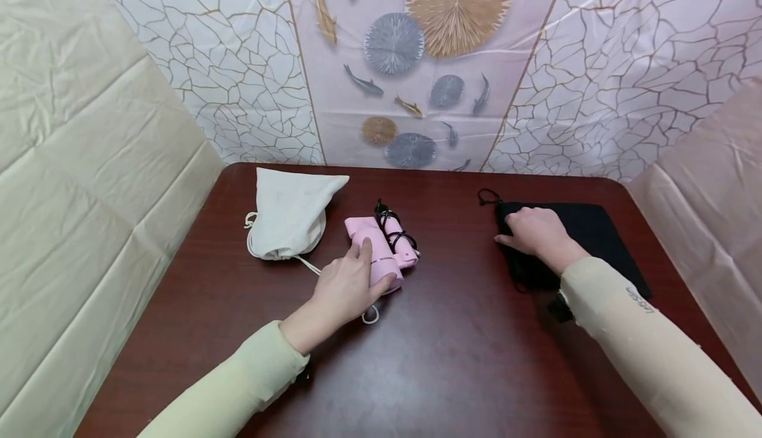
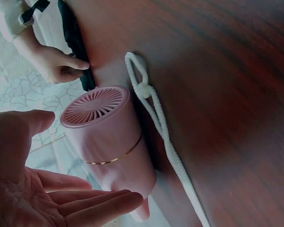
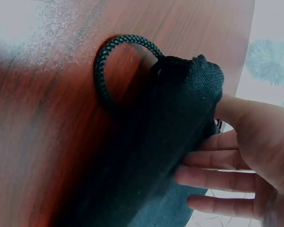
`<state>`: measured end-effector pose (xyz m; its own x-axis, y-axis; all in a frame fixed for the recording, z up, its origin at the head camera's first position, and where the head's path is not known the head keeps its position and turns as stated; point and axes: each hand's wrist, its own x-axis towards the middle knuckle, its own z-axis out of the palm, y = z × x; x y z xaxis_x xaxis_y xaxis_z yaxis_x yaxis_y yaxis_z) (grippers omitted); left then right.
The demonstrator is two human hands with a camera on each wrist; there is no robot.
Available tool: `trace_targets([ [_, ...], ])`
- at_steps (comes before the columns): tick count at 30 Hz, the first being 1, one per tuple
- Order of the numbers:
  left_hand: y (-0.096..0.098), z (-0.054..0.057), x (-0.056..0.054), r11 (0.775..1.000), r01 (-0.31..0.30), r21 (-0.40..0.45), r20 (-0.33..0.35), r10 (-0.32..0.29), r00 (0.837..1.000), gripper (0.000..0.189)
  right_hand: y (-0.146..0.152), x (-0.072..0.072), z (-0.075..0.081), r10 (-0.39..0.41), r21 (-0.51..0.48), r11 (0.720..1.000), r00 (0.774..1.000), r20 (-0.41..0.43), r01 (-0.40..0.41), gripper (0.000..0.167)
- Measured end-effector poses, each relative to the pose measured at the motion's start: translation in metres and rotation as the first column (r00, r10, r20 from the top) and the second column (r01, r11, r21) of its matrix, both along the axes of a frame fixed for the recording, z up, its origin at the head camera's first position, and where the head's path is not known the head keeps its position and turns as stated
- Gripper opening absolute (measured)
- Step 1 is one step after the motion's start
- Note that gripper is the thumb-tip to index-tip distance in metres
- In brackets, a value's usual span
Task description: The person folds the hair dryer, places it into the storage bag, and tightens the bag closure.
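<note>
A pink folding hair dryer [image 1: 383, 267] lies on the table, its black cord [image 1: 397, 234] looped around the folded handle. My left hand [image 1: 342, 286] is over its near left side, fingers stretched along the barrel. In the left wrist view, the fingers [image 2: 104, 206] are loosely spread beside the hair dryer [image 2: 111, 146], with its vented end and gold band showing. My right hand [image 1: 538, 231] is at the left part of a black drawstring bag [image 1: 595, 239] lying flat. In the right wrist view, its fairly straight fingers [image 3: 217, 179] touch the bag's fabric [image 3: 151, 142].
A white drawstring pouch [image 1: 292, 210] lies at the back left, its white cord [image 2: 173, 153] running under my left hand toward the front. The bag's black cord loop [image 1: 489, 196] sticks out to the left. Patterned cloth [image 1: 393, 114] hangs behind the dark red table [image 1: 452, 358].
</note>
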<state>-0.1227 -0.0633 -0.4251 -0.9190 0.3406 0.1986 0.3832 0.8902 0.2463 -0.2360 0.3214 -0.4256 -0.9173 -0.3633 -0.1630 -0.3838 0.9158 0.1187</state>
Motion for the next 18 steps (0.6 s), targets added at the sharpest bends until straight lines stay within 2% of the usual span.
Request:
trace_targets([
  [4, 0.002, -0.004, -0.004, 1.0, 0.005, 0.012, -0.029, -0.005, 1.0, 0.08, 0.006, 0.0, 0.005, 0.024, -0.07, 0.997, 0.999, 0.043, -0.021, 0.028],
  [9, 0.001, -0.006, -0.01, 1.0, 0.015, 0.018, -0.067, -0.014, 0.998, 0.075, 0.019, 0.004, 0.01, 0.02, -0.209, 0.978, 0.996, 0.091, 0.0, 0.036],
  [18, 0.002, -0.006, -0.027, 1.0, 0.027, -0.007, -0.03, -0.027, 0.999, 0.074, 0.041, 0.008, 0.01, 0.012, -0.377, 0.926, 0.994, 0.106, 0.029, 0.03],
])
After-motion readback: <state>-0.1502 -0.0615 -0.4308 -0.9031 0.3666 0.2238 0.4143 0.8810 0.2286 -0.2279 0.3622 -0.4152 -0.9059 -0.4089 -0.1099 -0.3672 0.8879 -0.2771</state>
